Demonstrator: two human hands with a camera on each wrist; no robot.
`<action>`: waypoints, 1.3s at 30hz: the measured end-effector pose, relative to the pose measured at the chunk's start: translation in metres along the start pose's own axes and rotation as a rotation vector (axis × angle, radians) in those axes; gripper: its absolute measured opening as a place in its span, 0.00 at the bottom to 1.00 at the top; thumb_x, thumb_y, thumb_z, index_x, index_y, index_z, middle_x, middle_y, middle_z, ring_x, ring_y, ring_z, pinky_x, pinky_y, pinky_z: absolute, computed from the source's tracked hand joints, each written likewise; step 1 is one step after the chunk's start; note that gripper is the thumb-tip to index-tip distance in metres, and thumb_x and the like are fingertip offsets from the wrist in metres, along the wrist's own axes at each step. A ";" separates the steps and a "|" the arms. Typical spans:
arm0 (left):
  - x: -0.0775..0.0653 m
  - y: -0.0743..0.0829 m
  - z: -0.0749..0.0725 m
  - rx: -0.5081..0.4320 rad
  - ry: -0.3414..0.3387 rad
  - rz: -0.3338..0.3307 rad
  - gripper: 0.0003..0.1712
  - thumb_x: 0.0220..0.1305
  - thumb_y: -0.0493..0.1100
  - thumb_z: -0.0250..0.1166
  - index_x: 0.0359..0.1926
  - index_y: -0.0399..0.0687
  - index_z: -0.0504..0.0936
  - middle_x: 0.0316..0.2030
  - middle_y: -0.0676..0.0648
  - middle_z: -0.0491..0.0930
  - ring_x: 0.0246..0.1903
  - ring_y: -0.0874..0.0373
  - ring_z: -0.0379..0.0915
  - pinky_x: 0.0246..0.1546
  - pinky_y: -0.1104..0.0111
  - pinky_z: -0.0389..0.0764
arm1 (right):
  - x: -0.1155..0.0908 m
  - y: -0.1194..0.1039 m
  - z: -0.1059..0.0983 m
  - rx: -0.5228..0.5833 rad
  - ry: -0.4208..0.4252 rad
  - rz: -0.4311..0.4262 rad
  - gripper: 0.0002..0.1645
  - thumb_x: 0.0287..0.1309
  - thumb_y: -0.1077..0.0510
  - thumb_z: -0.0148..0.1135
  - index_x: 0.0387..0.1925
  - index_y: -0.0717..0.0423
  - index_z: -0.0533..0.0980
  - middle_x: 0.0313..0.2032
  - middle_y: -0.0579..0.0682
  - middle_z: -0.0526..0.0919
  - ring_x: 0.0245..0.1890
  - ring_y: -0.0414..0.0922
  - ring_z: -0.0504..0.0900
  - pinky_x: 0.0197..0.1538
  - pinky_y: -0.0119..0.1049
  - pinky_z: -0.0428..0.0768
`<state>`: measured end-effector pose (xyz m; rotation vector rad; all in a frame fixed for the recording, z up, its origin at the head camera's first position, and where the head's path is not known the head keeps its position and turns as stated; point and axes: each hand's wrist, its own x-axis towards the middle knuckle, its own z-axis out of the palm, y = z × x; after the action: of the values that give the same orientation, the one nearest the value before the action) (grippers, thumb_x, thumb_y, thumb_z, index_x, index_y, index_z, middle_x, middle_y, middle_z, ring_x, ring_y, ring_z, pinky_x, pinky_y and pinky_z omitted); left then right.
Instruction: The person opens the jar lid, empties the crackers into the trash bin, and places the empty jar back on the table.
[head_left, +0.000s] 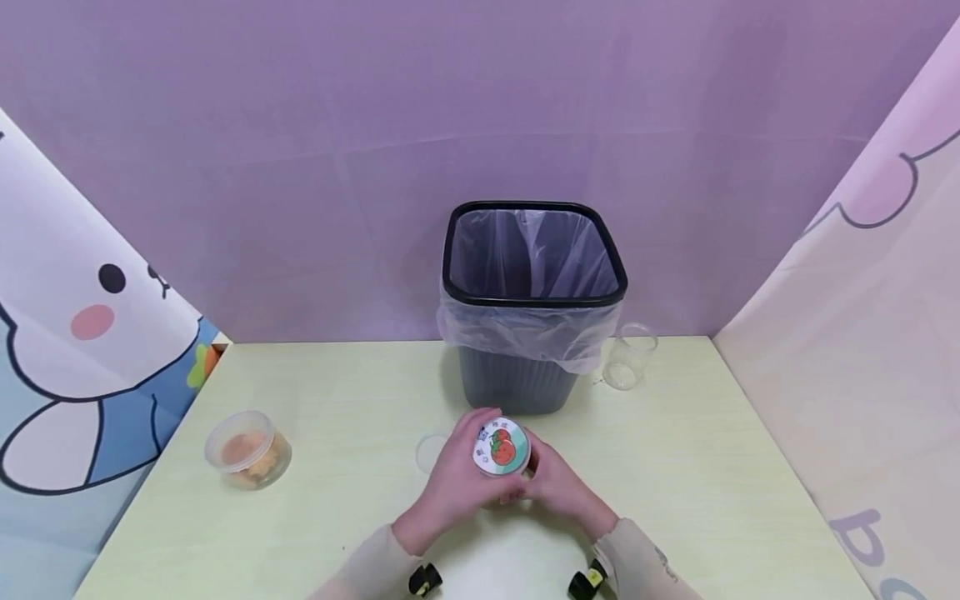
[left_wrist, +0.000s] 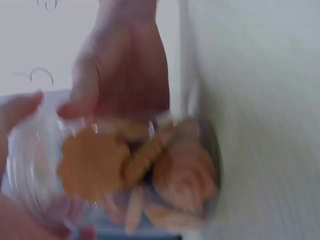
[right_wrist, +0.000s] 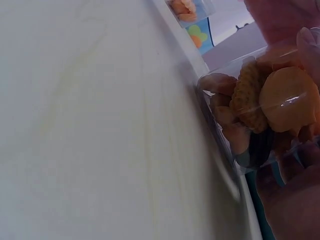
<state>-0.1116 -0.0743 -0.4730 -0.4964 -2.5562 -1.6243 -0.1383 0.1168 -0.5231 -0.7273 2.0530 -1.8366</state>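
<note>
Head view: a person's left grip [head_left: 459,475] and right grip [head_left: 558,481] are both clamped on a clear jar [left_wrist: 137,172] in front of the bin [head_left: 517,390], on the side nearer the person. Fingers of the left grip curl around the rim of the jar's strawberry-printed lid [head_left: 501,447], while the right grip holds the other side, the digits of each parted about as wide as the jar itself. Framed between the two grips, the jar has its lid facing up; its base sits close to the counter [head_left: 712,467], though whether the two touch cannot be told. Left wrist view, blurred, shows biscuits [left_wrist: 95,165] through the jar's wall. Across the pale counter, a tub [head_left: 251,450] of orange-toned snacks stands well left of the bin, an upright clear container [head_left: 630,358] stands just right of it, and a clear disc [head_left: 429,454] lies in front of it, slightly left. A purple backdrop [head_left: 300,167] hangs behind the bin, flanked by a cartoon-printed panel [head_left: 112,333] to its left and a pale pink-and-cream panel [head_left: 862,333] to its right
</note>
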 end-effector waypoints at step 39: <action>-0.003 -0.010 -0.046 0.165 0.351 0.053 0.53 0.40 0.50 0.84 0.67 0.45 0.69 0.60 0.48 0.72 0.57 0.54 0.60 0.48 0.56 0.72 | 0.004 0.003 0.000 0.014 -0.031 -0.071 0.54 0.42 0.62 0.81 0.71 0.54 0.64 0.68 0.53 0.70 0.67 0.51 0.69 0.66 0.34 0.65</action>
<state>-0.1172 -0.1199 -0.4618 -0.2374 -2.3644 -1.3300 -0.1423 0.1150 -0.5260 -0.8297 2.0175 -1.8630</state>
